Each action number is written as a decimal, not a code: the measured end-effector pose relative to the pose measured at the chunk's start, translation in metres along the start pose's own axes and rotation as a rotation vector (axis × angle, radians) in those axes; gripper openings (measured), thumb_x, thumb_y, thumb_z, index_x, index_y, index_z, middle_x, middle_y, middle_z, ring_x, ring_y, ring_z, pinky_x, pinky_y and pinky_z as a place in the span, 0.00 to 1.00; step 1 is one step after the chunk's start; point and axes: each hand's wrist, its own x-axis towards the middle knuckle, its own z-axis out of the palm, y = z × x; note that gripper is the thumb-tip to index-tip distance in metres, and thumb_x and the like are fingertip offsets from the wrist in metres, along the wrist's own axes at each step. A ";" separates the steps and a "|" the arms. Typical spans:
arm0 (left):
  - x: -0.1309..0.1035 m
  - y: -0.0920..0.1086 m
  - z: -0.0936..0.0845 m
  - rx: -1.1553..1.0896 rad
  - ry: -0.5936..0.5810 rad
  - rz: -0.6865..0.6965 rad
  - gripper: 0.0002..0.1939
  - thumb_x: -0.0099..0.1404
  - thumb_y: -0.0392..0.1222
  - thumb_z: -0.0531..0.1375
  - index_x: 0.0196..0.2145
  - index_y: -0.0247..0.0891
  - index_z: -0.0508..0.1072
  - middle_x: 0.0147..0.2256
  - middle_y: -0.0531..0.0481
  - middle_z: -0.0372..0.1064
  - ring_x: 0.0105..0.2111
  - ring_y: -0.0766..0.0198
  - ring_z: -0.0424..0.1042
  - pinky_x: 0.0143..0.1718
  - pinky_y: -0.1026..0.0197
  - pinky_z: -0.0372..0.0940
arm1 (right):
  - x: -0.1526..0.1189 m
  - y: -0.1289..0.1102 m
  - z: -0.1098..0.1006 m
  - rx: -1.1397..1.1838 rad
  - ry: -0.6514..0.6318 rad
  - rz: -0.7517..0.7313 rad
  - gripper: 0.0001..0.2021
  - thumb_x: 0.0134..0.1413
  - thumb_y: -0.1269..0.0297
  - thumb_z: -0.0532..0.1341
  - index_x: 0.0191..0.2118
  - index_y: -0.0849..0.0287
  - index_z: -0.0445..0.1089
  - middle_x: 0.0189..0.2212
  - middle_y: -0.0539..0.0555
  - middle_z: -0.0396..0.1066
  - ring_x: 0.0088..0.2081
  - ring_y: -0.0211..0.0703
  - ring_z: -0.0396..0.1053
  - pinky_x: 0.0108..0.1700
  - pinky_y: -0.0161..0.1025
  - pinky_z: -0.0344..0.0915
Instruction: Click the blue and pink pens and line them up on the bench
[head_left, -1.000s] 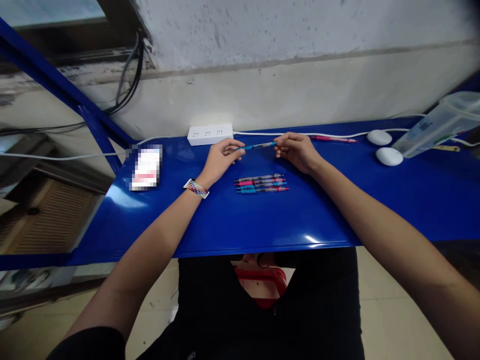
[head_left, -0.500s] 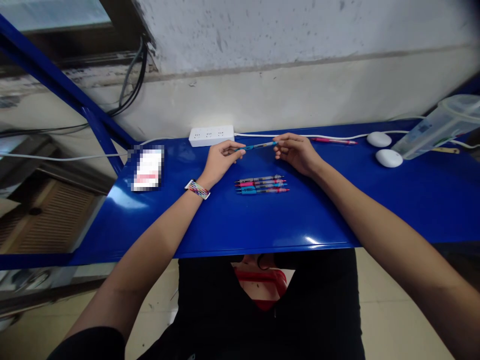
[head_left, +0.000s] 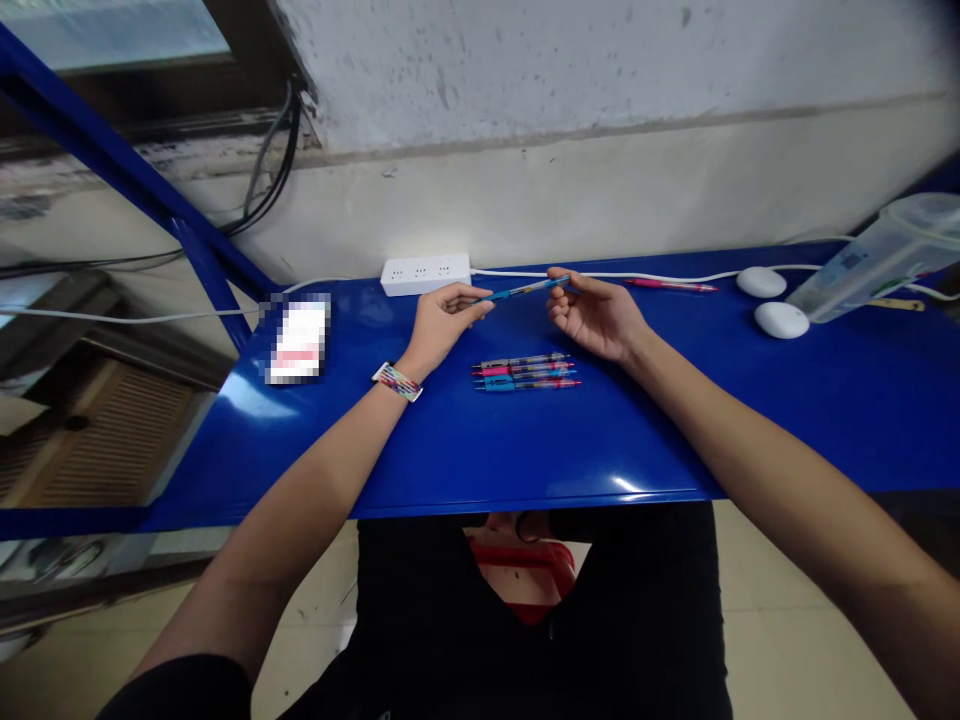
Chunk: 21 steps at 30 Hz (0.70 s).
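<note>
A blue pen (head_left: 525,288) with a clear barrel is held up nearly level above the table, tilted slightly up to the right. My left hand (head_left: 444,325) pinches its left end between thumb and fingers. At the other end, my right hand (head_left: 596,315) has its thumb and fingertips on the pen's tip, the other fingers curled. Below, several pens (head_left: 525,371) lie side by side on the blue table (head_left: 480,450), grey, pink and blue in colour, their tips and ends lined up roughly left to right.
A white power strip (head_left: 426,275) stands against the wall, its cable running right. Behind my right hand lies a red pen (head_left: 671,286). Two white rounded devices (head_left: 780,319) and a clear plastic container (head_left: 862,260) are at the right. A blurred-out phone-like object (head_left: 300,340) lies left.
The right end of the held pen has risen slightly, and my right hand has turned so its palm and curled fingers show more. The pens on the table have not moved.
</note>
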 end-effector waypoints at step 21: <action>0.000 0.001 0.000 -0.014 -0.005 -0.009 0.08 0.64 0.42 0.75 0.42 0.43 0.87 0.33 0.48 0.83 0.32 0.63 0.80 0.32 0.59 0.72 | 0.000 0.006 -0.001 0.004 -0.008 -0.078 0.06 0.69 0.64 0.67 0.47 0.58 0.80 0.32 0.52 0.80 0.33 0.38 0.78 0.45 0.36 0.82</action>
